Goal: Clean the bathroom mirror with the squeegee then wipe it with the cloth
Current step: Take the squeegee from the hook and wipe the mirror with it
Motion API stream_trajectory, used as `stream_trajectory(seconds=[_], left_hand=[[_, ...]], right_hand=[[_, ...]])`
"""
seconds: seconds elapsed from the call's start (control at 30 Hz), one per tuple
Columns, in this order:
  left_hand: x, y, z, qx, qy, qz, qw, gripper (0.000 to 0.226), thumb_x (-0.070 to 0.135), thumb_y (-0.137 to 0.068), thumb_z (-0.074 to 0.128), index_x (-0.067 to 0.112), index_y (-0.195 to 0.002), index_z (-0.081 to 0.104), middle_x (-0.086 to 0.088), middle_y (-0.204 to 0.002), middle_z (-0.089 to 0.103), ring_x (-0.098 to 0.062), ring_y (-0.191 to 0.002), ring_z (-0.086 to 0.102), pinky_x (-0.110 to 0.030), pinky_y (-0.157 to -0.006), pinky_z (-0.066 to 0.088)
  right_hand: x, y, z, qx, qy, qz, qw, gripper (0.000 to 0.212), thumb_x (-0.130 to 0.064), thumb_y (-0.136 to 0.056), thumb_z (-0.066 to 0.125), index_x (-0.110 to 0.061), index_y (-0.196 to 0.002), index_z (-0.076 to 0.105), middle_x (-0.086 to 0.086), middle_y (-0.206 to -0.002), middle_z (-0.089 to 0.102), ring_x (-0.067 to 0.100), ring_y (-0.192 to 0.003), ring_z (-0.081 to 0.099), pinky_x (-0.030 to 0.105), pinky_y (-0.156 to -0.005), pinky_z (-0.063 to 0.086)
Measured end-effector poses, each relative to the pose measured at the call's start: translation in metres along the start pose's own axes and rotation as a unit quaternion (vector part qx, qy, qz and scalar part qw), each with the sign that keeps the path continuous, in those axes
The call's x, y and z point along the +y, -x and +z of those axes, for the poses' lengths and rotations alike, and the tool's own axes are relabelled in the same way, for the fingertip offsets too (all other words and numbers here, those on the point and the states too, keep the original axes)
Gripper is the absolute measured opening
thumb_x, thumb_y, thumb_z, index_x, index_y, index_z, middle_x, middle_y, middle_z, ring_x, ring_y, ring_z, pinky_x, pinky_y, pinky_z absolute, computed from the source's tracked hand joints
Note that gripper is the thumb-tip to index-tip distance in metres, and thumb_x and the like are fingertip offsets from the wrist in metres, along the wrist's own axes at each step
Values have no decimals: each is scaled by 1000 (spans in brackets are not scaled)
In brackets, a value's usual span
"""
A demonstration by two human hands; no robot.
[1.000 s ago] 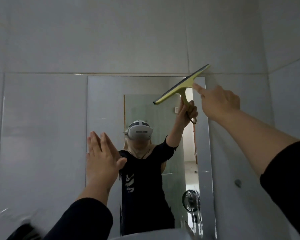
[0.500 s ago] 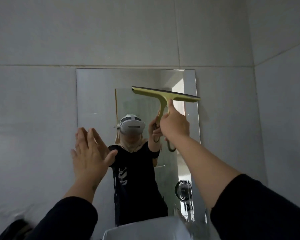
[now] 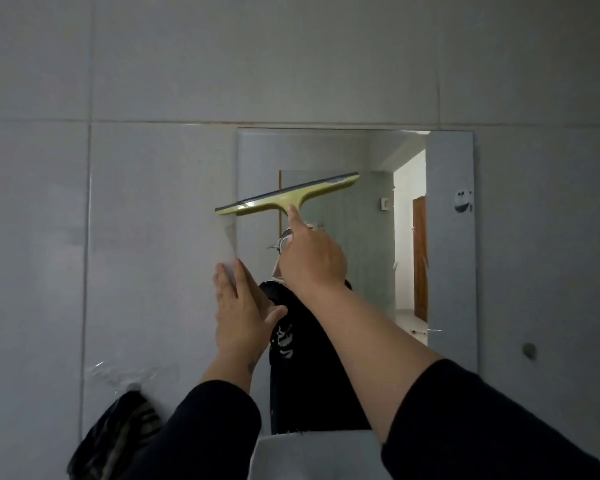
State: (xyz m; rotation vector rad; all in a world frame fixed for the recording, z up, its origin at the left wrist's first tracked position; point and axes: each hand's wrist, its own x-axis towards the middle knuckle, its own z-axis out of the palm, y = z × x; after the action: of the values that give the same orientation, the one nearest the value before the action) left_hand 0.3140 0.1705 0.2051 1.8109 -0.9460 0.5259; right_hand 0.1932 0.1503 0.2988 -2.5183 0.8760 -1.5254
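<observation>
Grey tiled wall [image 3: 153, 81] w/ thin grout lines all round; frameless rectangular mirror [image 3: 451, 271] mounted flat on it, centre-right of view. Dark striped cloth [image 3: 114, 434] hangs at 7 o'clock, low on the wall, well apart from the mirror; looks soft and crumpled. Small round stud [image 3: 529, 350] on wall at 3 o'clock of the mirror's lower edge. White basin rim [image 3: 312, 445] at 6 o'clock, contents not visible. The forearms cover much of the mirror's lower left.

Squeegee [image 3: 288, 197]: yellow-green plastic T-shape, dark rubber blade, tilted w/ right end higher, at the mirror's upper left, left end overhanging the mirror's edge. Right hand [image 3: 310, 261] grips its handle, fingers curled round it, index finger straight along the stem. Left hand [image 3: 241, 310] flat at the mirror's left edge, 9 o'clock, fingers straight and together, thumb out to the right.
</observation>
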Motion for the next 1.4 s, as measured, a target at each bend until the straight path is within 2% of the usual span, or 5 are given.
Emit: stream_trajectory(seconds=[0.3, 0.6, 0.73, 1.03, 1.4], left_hand=[[-6, 0, -1, -4, 35, 14, 999, 114, 40, -79, 72, 25, -148, -17, -1, -155, -29, -19, -144, -20, -55, -115, 16], [-3, -1, -2, -11, 14, -3, 1000, 113, 36, -80, 72, 23, -148, -18, -1, -155, -29, -21, -144, -20, -56, -114, 17], [-2, -2, -1, -13, 13, -4, 1000, 113, 35, -80, 72, 23, -148, -18, -2, -155, -28, -21, -144, -21, -55, -115, 13], [-9, -6, 5, -7, -13, -3, 1000, 115, 39, -79, 71, 20, -148, -18, -3, -156, -27, -20, -144, -21, -51, -115, 9], [-9, -6, 0, -18, -30, 5, 999, 117, 45, -77, 73, 22, -148, -17, -2, -156, -26, -21, -145, -17, -47, -117, 13]], right_hand=[[41, -4, -41, -14, 198, -43, 979, 67, -14, -94, 37, -55, -144, 20, 9, -110, 54, 31, -93, 58, 34, -66, 39], [95, 2, -69, 2, 238, 2, 971, 61, -19, -99, 34, -60, -142, 17, 6, -96, 42, 29, -95, 55, 35, -67, 38], [114, 2, -79, 8, 247, 21, 969, 65, -18, -98, 38, -61, -142, 15, 11, -115, 48, 31, -97, 56, 36, -69, 41], [162, 21, -102, 3, 177, 143, 974, 53, -29, -100, 33, -57, -143, 18, 11, -113, 58, 32, -96, 59, 33, -67, 39], [124, 64, -64, -15, -43, 256, 966, 63, -14, -98, 33, -44, -149, 16, 9, -133, 56, 31, -109, 57, 34, -75, 45]])
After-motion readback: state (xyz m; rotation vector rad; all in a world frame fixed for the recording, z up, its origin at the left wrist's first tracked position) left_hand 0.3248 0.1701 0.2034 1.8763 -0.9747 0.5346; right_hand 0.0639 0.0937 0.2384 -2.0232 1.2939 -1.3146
